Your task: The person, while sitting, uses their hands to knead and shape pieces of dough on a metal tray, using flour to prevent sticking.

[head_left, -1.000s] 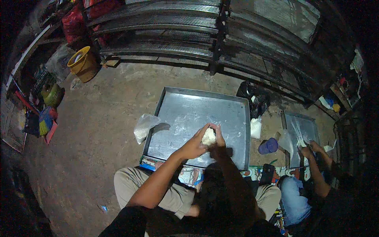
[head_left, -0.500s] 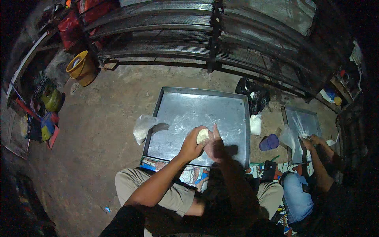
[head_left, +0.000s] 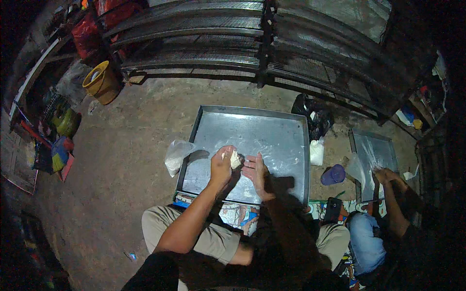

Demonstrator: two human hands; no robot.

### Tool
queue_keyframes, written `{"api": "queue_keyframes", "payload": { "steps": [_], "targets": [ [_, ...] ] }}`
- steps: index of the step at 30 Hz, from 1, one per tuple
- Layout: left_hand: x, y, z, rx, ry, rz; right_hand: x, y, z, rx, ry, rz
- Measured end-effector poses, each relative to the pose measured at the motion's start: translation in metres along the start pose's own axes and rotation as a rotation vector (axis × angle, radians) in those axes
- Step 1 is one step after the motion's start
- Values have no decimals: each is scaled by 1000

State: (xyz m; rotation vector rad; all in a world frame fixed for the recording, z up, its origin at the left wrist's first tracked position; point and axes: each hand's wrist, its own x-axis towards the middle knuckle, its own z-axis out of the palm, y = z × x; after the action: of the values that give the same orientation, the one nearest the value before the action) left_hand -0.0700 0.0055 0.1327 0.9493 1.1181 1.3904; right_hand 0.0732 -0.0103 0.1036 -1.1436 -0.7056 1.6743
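Note:
A lump of pale dough (head_left: 235, 160) is in my left hand (head_left: 222, 164), with the fingers curled round it. My right hand (head_left: 257, 172) is apart from the dough, just to its right, with fingers stretched out and nothing in them. Both hands are over a large square metal tray (head_left: 218, 123) dusted with white flour. A clear plastic bag of white powder (head_left: 174, 157) leans at the tray's left edge.
A purple cup (head_left: 333, 174), a white bag (head_left: 316, 152) and a black plastic bag (head_left: 313, 116) are right of the tray. A co-worker's hands (head_left: 383, 174) work over a smaller tray (head_left: 378, 145). A phone (head_left: 332, 209) lies nearby. Behind are a rack (head_left: 194, 63) and a yellow bucket (head_left: 103, 85).
My hands have come apart. The left has moved left with the dough, while the right has let go of it and opened out.

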Motion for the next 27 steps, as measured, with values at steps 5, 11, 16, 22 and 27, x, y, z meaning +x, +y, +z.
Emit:
{"api": "queue_keyframes", "payload": {
  "steps": [5, 11, 16, 22, 27],
  "targets": [
    [-7, -6, 2, 136, -40, 80, 2, 1, 6, -135, 25, -31],
    [-14, -9, 16, -508, -74, -253, 5, 11, 5, -64, -7, -18],
    [-6, -15, -5, -401, -40, -356, 7, 11, 7, -218, 31, 41],
    [-5, 0, 0, -8, 126, -160, 5, 16, 9, -75, -47, 79],
    [-18, -8, 9, 534, -181, 272, 22, 37, 0, 405, -138, 49]
  ]
}}
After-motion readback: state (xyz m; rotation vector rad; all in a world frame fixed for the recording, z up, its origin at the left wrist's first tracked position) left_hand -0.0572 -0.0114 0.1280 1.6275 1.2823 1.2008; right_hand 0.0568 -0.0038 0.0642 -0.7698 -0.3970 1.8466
